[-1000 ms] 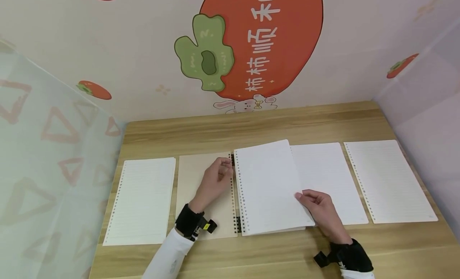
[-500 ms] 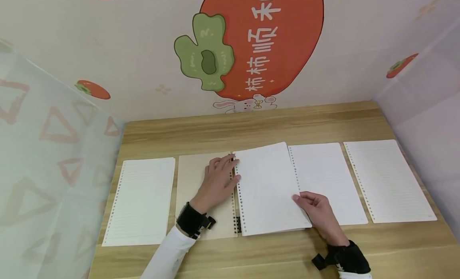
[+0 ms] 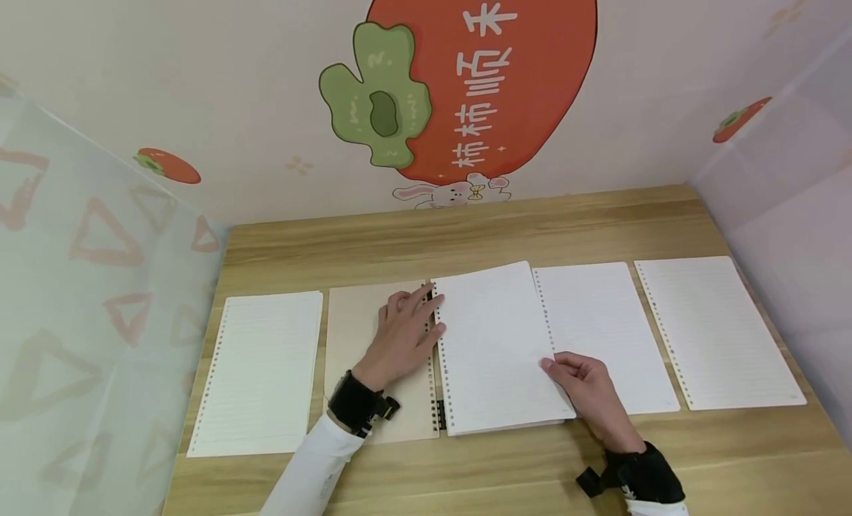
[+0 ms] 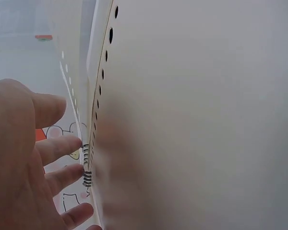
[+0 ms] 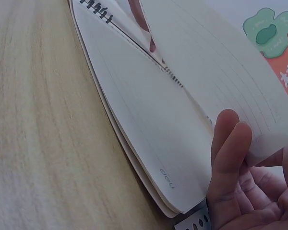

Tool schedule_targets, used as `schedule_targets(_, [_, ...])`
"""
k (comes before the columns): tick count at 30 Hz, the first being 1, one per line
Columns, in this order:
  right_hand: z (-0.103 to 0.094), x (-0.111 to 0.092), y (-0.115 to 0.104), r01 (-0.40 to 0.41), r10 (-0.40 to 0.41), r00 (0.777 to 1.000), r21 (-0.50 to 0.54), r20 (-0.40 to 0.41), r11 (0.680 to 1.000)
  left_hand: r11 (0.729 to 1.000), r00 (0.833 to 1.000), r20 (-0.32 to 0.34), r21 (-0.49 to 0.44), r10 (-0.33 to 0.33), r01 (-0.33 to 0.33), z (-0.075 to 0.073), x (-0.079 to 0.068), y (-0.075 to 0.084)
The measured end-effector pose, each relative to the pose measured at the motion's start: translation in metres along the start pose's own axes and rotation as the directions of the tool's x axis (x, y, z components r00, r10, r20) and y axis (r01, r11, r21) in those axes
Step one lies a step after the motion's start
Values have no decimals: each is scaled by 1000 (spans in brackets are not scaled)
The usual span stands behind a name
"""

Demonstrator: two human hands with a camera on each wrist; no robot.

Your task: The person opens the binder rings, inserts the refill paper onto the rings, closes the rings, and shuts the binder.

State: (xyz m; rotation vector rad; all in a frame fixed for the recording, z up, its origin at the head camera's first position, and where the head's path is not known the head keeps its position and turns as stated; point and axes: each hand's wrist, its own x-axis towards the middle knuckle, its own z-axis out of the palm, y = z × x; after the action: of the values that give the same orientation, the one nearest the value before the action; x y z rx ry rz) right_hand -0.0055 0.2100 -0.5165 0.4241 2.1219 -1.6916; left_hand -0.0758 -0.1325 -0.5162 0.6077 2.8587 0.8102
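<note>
A loose-leaf ring notebook lies opened, its tan cover (image 3: 346, 331) turned to the left and black binding rings (image 3: 441, 415) along the middle. Above its pages, a white punched sheet (image 3: 499, 346) tilts up slightly. My right hand (image 3: 592, 390) pinches this sheet at its right edge between thumb and fingers; the right wrist view shows the lined notebook page (image 5: 139, 124) beneath it. My left hand (image 3: 399, 338) lies over the cover, its spread fingertips touching the sheet's punched edge by the upper rings. In the left wrist view, its fingers (image 4: 62, 148) reach the rings.
To the left lies a lined punched sheet stack (image 3: 259, 375). Right of the notebook are a second lined sheet (image 3: 606, 338), partly under the held sheet's edge, and a third lined sheet (image 3: 722, 331). Everything rests on a wooden table (image 3: 466, 235) against a printed wall (image 3: 266, 94).
My left hand has moved slightly right, its fingers spreading from a curled pose onto the sheet's punched edge. My right hand and the sheet have shifted slightly left. Little differs over the last half second.
</note>
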Motion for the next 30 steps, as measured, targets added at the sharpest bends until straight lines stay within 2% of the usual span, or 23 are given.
schedule_targets(12, [1, 0, -2, 4, -4, 1000, -32, -2, 999, 1000, 999, 35, 18, -7, 7, 1, 2, -3])
schedule_targets(17, [0, -1, -3, -2, 3, 1000, -40, 22, 999, 998, 998, 62, 59, -13, 9, 1, 3, -1])
schedule_targets(20, [-1, -3, -4, -18, 20, 998, -28, 54, 999, 997, 998, 55, 75, -9, 5, 2, 3, 1])
schedule_targets(24, [-5, -9, -5, -79, 77, 991, 16, 108, 997, 997, 999, 35, 77, 3, -6, 2, 3, 3])
schedule_targets(30, [-12, -21, -2, -102, 87, 960, 43, 265, 994, 997, 998, 58, 78, -8, 4, 1, 4, 1])
